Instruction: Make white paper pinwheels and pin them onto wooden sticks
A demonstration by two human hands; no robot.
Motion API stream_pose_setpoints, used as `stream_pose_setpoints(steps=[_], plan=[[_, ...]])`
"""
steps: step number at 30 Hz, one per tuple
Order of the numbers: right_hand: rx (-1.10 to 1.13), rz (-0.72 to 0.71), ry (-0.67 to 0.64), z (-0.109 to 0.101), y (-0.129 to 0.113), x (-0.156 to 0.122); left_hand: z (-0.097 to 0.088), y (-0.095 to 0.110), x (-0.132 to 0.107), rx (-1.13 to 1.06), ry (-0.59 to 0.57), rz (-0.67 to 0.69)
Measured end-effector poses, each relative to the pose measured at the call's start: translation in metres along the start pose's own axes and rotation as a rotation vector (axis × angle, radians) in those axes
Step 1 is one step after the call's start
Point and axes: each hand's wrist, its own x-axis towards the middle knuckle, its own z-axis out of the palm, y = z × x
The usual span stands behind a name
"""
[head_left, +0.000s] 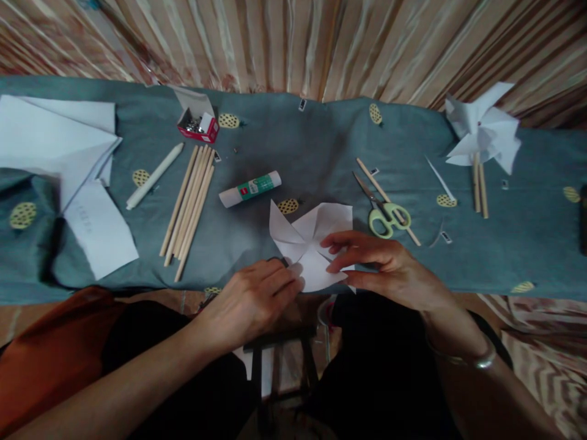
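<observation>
Pleated fabric in tan and brown stripes (293, 49) hangs behind a desk (321, 146) covered by a creased blue-green cloth printed with yellow pineapples. At its near edge lies a folded white paper pinwheel (302, 235), its blades creased and pointed, between the two hands. Bent fingers of the left hand (261, 293) press together on its lower left edge, hiding that corner; the thumb's grip is hard to see. On the opposite side, the right hand (380, 263) rests its slightly parted fingers and thumb on the blades; a smooth metal bracelet (486, 362) circles its wrist. Beyond sit a cylindrical glue stick (251, 188) and green-handled scissors (387, 217) lying across a thin wooden dowel (364, 168). Farther left are straight, round dowels (189, 211), a white tapered stick (156, 177) and an open red cardboard box (211, 131) of shiny metal bits, too small to identify. Overlapping paper sheets (55, 134) run off the left edge, one faintly marked illegibly. Far right, another pinwheel (465, 116) partly covers two pale sticks (476, 183).
</observation>
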Motion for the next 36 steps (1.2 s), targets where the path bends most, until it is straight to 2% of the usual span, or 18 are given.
stream_pose_setpoints(steps=[3, 7, 16, 23, 36], plan=[[0.0, -0.001, 0.04, 0.005, 0.006, 0.002, 0.001, 0.001, 0.001, -0.002, -0.016, -0.01], [-0.134, -0.017, 0.124, 0.014, 0.012, 0.002, 0.003, 0.003, 0.001, -0.014, -0.009, -0.028], [-0.364, -0.023, 0.247, 0.029, 0.005, 0.004, 0.008, 0.004, 0.002, -0.014, 0.064, -0.016], [-0.384, -0.017, 0.249, 0.028, 0.003, 0.004, -0.002, 0.0, 0.006, -0.02, 0.087, -0.011], [-0.523, -0.012, 0.305, 0.038, 0.0, 0.011, 0.008, -0.001, 0.005, -0.029, 0.054, -0.012]])
